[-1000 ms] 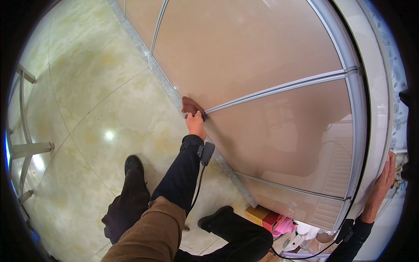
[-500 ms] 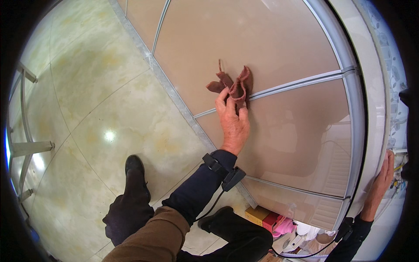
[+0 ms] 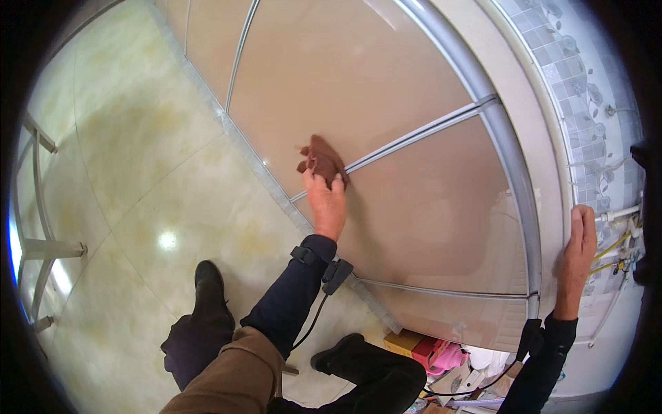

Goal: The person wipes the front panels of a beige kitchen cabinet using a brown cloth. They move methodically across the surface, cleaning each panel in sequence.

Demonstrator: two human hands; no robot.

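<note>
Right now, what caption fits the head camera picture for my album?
Left hand holds a brown cloth at the beige cabinet; right hand at the pale counter edge.

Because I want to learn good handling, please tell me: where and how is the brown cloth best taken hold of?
Probably pinch the brown cloth by its bunched lower part, coming from the picture's lower edge, as the left hand does: folds gather thickly there, while loose ends stick out above.

Reddish-brown cloth (image 3: 326, 160), pinkish-beige cabinet panels (image 3: 345, 76), silver-grey trim (image 3: 509, 165), yellow-mottled cream floor (image 3: 145, 172), navy-and-brown left sleeve (image 3: 279, 314)
</note>
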